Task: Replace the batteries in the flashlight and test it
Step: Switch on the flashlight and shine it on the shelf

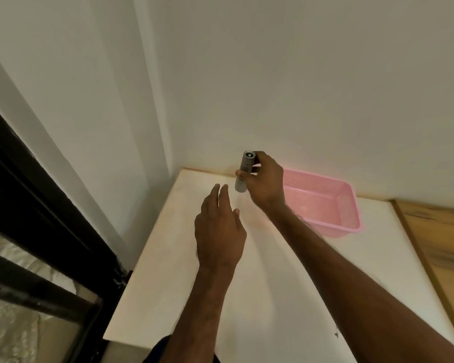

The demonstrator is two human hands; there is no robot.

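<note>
A small grey cylindrical flashlight (244,170) is held upright above the far edge of the white table (168,271). My right hand (266,183) grips it around its middle, fingers and thumb curled round the barrel. The upper end shows a round dark face with a small green dot. My left hand (219,230) hovers just below and left of the flashlight, fingers straight and together, holding nothing. No loose batteries are visible.
A pink perforated plastic basket (349,213) sits on the table behind my right forearm, near the wall. A wooden surface (438,239) adjoins the table on the right. A black frame (37,205) stands to the left, and the wall is close behind.
</note>
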